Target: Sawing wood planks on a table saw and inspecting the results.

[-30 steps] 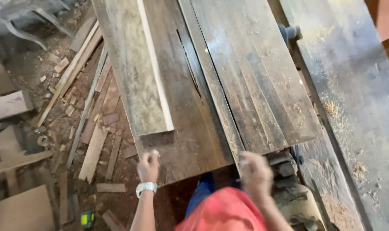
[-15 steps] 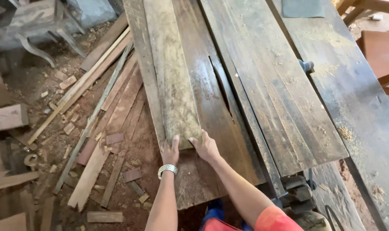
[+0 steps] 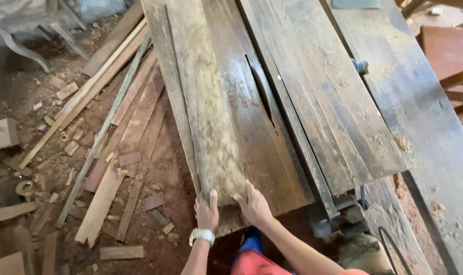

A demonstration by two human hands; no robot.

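Pressing the near end of the long rough pale plank (image 3: 203, 102) along the dark wooden worktop (image 3: 313, 91), the left hand (image 3: 207, 213) and right hand (image 3: 254, 204) lie flat with fingers spread, clamped on nothing, calling for steady forward pressure.

Vs 1 s ago, your left hand (image 3: 207, 213) & right hand (image 3: 254, 205) are no longer spread apart off the table edge; they're now close together, both pressed on the near end of the rough plank (image 3: 206, 102). Plank lies flat on the saw table (image 3: 272, 173) now, not up on edge. Since 0.5 s ago, barely any shift.
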